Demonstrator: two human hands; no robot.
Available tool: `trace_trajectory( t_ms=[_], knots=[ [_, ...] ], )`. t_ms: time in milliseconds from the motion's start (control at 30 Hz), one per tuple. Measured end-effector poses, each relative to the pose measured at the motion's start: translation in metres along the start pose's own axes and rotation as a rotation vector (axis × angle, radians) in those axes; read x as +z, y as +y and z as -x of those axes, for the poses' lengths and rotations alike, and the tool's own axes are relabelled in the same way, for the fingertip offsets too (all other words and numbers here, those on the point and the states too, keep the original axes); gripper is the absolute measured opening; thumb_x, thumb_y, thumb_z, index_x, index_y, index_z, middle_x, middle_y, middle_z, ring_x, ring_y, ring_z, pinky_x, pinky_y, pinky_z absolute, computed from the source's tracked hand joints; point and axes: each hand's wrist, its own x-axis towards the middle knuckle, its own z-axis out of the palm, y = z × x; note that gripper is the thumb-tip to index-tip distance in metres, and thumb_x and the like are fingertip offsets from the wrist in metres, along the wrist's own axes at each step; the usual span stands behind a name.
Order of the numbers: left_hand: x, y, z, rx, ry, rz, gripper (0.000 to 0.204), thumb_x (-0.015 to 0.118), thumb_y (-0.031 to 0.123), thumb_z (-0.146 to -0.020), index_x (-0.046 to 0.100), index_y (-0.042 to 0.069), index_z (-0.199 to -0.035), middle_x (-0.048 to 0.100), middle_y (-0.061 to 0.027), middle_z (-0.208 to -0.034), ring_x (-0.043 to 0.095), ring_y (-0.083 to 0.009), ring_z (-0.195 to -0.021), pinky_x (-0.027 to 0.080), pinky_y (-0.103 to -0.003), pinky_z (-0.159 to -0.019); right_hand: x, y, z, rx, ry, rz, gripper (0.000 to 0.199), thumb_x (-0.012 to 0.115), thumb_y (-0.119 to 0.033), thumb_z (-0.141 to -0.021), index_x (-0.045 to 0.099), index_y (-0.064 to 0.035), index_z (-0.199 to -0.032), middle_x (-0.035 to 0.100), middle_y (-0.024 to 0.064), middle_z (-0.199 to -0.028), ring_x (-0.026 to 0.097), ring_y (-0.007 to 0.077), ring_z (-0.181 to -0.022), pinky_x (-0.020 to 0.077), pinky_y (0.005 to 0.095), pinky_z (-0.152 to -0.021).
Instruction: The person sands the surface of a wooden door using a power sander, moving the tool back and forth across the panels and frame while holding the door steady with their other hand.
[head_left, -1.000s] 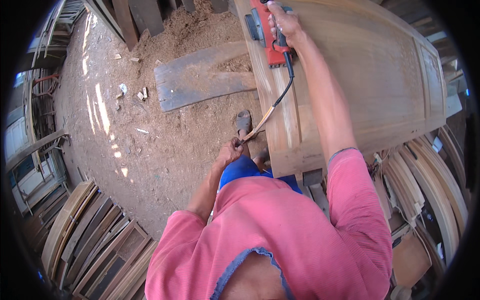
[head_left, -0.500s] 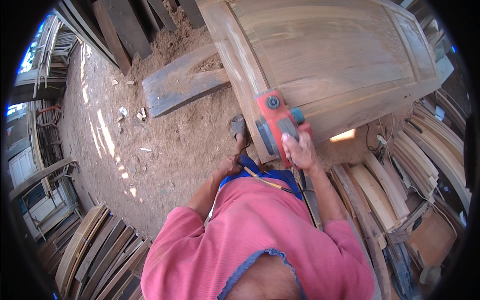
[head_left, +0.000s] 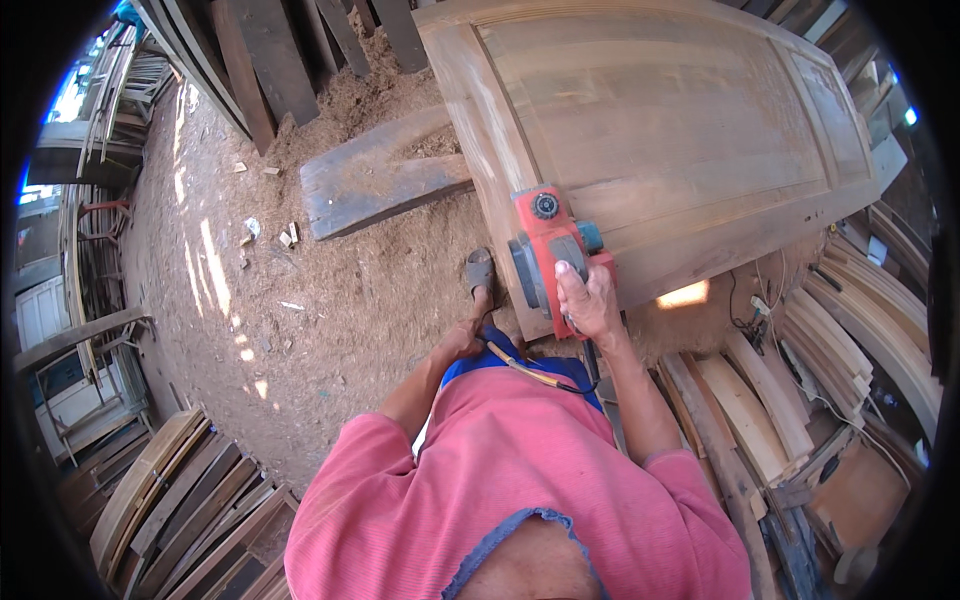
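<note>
My right hand (head_left: 588, 300) is wrapped around the rear handle of a red electric planer (head_left: 545, 235) with a black knob and a teal part on its side. The planer rests on the near left corner of a wooden panelled door (head_left: 660, 140), along its end rail. Low beside my left knee, my left hand (head_left: 464, 340) is closed, seemingly on the power cord (head_left: 525, 370); its fingers show only in part. That cord, partly wrapped in yellow, runs across my blue shorts toward the planer's back end.
A thick dark timber (head_left: 385, 195) lies left of the door on shavings-covered ground (head_left: 330, 280). Stacked boards stand at lower left (head_left: 180, 500) and right (head_left: 750, 400). Dark planks (head_left: 270, 60) lean at the back. A thin cable (head_left: 815, 385) trails over the right-hand boards.
The view has shifted slightly, and the door appears lower and farther right. Against the door, the planer with my right hand has moved slightly left. My left hand keeps its place by the knee.
</note>
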Motion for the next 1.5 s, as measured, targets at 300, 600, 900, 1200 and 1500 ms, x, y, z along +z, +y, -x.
trace_trajectory(
  t_ms=[300,600,900,1200,1500],
  knots=[
    [-0.015,-0.015,0.012,-0.075,0.041,0.051,0.035,0.066,0.018,-0.076,0.071,0.003,-0.107,0.073,-0.0234,-0.103,0.071,-0.0399,-0.101,0.055,-0.046,-0.088,0.02,-0.022,-0.103,-0.102,0.065,0.031,0.061,0.055,-0.059,-0.098,0.063,-0.0026,-0.078,0.057,0.0057,-0.057,0.06,0.0178,-0.05,0.0479,0.0361,-0.051],
    [-0.032,0.002,0.008,-0.169,0.073,0.096,0.032,0.067,0.024,-0.082,0.07,0.006,-0.107,0.073,-0.0244,-0.102,0.071,-0.0405,-0.101,0.056,-0.047,-0.087,0.032,-0.047,-0.197,-0.053,0.05,-0.094,0.047,0.066,-0.05,-0.098,0.059,-0.0073,-0.08,0.055,-0.0008,-0.062,0.053,0.0091,-0.048,0.0419,0.0264,-0.044],
    [-0.064,0.013,-0.005,-0.123,0.205,0.207,0.03,0.064,0.023,-0.087,0.066,0.004,-0.11,0.072,-0.0265,-0.098,0.07,-0.0445,-0.097,0.055,-0.05,-0.085,0.049,-0.084,-0.302,-0.024,0.11,-0.05,0.048,0.067,-0.05,-0.097,0.061,-0.0075,-0.075,0.057,0.001,-0.062,0.055,0.0119,-0.048,0.0428,0.0286,-0.043],
    [-0.112,0.038,-0.026,-0.104,0.264,0.413,0.028,0.064,0.023,-0.09,0.065,0.002,-0.109,0.072,-0.0238,-0.099,0.071,-0.0393,-0.097,0.055,-0.046,-0.085,0.055,-0.108,-0.404,-0.084,0.084,0.003,0.043,0.065,-0.048,-0.096,0.064,-0.0067,-0.083,0.059,0.0014,-0.063,0.055,0.0122,-0.048,0.0449,0.03,-0.045],
    [-0.132,0.027,-0.049,-0.136,0.331,0.453,0.032,0.068,0.027,-0.092,0.065,0.0,-0.109,0.073,-0.0196,-0.101,0.071,-0.0335,-0.097,0.055,-0.043,-0.087,0.068,-0.141,-0.47,-0.063,0.093,0.063,0.063,0.061,-0.061,-0.091,0.065,-0.0011,-0.073,0.065,0.0083,-0.065,0.064,0.0177,-0.055,0.0522,0.0347,-0.056]
  ],
)
